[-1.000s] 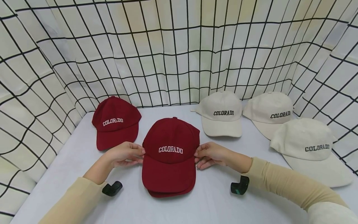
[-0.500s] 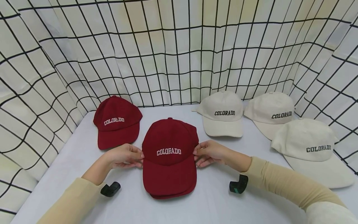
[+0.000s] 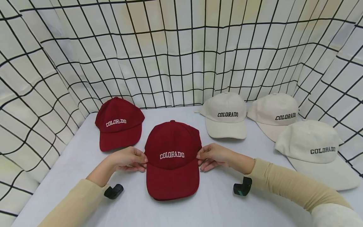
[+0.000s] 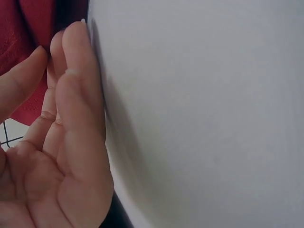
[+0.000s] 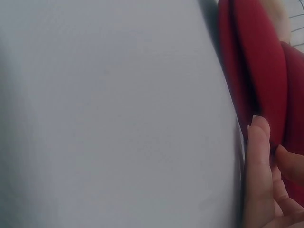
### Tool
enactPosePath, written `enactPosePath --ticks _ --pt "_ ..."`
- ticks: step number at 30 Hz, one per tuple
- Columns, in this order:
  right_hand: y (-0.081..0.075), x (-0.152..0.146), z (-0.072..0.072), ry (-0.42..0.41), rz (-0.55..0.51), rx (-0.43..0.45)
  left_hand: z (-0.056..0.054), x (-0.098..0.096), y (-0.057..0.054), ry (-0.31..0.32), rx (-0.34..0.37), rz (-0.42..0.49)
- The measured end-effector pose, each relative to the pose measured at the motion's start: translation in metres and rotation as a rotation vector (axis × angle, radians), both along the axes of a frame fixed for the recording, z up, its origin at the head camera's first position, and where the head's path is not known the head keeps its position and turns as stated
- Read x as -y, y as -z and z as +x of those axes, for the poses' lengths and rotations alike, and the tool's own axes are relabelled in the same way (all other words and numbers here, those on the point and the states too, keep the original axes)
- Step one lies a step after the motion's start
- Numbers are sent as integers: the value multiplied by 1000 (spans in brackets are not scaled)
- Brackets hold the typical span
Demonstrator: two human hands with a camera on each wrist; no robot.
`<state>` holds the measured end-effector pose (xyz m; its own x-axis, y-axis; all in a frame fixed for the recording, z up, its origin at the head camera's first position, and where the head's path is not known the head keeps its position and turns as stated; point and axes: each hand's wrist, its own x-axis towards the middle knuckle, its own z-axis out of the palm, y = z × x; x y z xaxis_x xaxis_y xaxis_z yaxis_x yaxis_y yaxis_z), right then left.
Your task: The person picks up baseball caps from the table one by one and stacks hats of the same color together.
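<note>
White surface (image 3: 215, 205) under red caps (image 3: 172, 162) and cream caps (image 3: 226, 118) (three of these).

At 4 o'clock, the right hand (image 5: 260, 183) pinches a red cap (image 5: 266, 61) between thumb and fingers. Red layers with a dark gap between them reach towards 1 o'clock; a dark-lined pale backdrop (image 5: 297, 26) shows at 2. White tabletop (image 5: 118, 114) spreads from 6 through 9 to 12.

A red fabric cap (image 3: 172, 176) blocks mid white surface (image 3: 215, 201), cream fabric caps (image 3: 309, 142) its right edge; mid far edge is passable.
</note>
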<state>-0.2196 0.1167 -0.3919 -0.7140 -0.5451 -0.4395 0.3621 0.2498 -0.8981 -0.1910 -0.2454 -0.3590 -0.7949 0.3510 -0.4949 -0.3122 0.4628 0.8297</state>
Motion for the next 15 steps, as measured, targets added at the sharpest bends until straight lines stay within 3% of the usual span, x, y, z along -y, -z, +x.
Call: enactPosePath --ticks 8,15 --pt "-3 -9 -4 -43 18 -85 0 5 -1 1 -30 -14" --pt "-18 -26 -12 -36 25 -209 -1 20 -15 -38 -124 -64"
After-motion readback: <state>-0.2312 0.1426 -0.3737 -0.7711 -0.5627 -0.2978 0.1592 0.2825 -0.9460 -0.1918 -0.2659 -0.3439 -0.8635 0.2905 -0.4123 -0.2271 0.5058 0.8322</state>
